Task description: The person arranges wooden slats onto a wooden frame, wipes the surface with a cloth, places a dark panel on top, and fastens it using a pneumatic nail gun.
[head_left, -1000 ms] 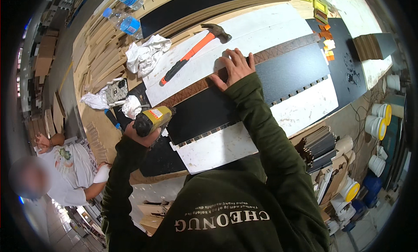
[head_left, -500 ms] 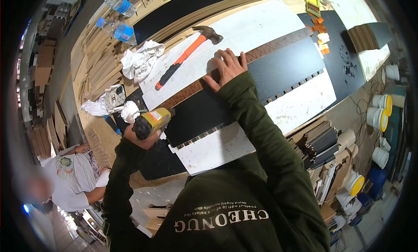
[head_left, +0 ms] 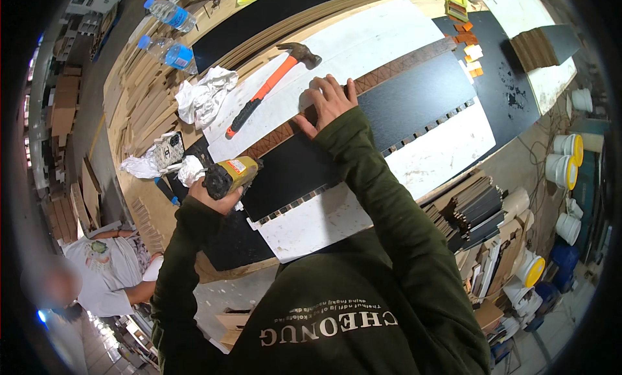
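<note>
My left hand (head_left: 221,200) is closed round a yellow, block-shaped tool (head_left: 243,171) with a dark end and a bright label; its exact kind does not show. The tool sits over the left end of a brown strip (head_left: 389,69) with crisscross lines. This strip runs along the far edge of a dark board (head_left: 414,99), whose near edge is notched. My right hand (head_left: 329,104) lies on the strip and board with fingers spread, and hides part of them. Beneath is a white panel (head_left: 311,232). A claw hammer (head_left: 262,90) with an orange and black handle lies beyond the strip.
Two plastic bottles (head_left: 170,54), a crumpled white cloth (head_left: 206,96) and wood strips (head_left: 142,99) lie at the far left. Small orange pieces (head_left: 465,35) are at the far right. A person (head_left: 107,268) is at the left. Buckets (head_left: 567,167) stand on the right-hand floor.
The yellow tool and my left hand have shifted slightly rightward relative to the board. My right hand keeps its place on the strip, and the whole view has moved a little.
</note>
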Available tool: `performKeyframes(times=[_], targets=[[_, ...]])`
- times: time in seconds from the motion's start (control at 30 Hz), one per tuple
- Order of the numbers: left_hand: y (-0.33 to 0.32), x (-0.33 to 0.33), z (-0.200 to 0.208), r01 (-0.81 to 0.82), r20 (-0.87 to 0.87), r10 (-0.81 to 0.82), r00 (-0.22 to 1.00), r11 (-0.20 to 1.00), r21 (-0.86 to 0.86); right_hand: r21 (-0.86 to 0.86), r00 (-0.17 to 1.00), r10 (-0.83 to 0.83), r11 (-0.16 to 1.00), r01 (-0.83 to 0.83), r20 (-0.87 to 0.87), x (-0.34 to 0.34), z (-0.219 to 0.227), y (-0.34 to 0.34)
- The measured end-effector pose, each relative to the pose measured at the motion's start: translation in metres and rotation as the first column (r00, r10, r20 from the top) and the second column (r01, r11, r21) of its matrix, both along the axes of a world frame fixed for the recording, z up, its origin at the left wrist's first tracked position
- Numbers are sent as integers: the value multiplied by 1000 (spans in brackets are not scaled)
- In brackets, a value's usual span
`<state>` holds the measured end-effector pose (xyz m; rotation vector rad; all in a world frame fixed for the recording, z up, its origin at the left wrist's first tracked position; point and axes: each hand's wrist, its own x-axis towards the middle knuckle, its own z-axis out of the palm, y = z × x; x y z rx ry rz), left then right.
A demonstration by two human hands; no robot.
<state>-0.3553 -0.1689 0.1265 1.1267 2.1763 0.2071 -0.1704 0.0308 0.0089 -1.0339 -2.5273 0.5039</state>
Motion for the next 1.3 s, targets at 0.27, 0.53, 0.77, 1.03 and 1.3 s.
performKeyframes(times=[0.27,0.53,0.77,1.03,1.3], targets=[[-5,23,14,-290,123,295,948,955,-58,-107,955,50,991,-85,-292,13,2,7],[0,83,20,-668,321,634,703,744,-6,-9,989,43,999,-45,-138,128,10,100],[7,82,-9,-718,469,615,633,694,58,-50,996,-84,995,82,-32,213,11,193],[22,88,-4,-753,336,695,636,655,71,-679,985,-164,717,159,57,248,10,256],[29,86,-3,-814,245,796,554,579,-42,-748,990,75,662,41,121,246,21,272]])
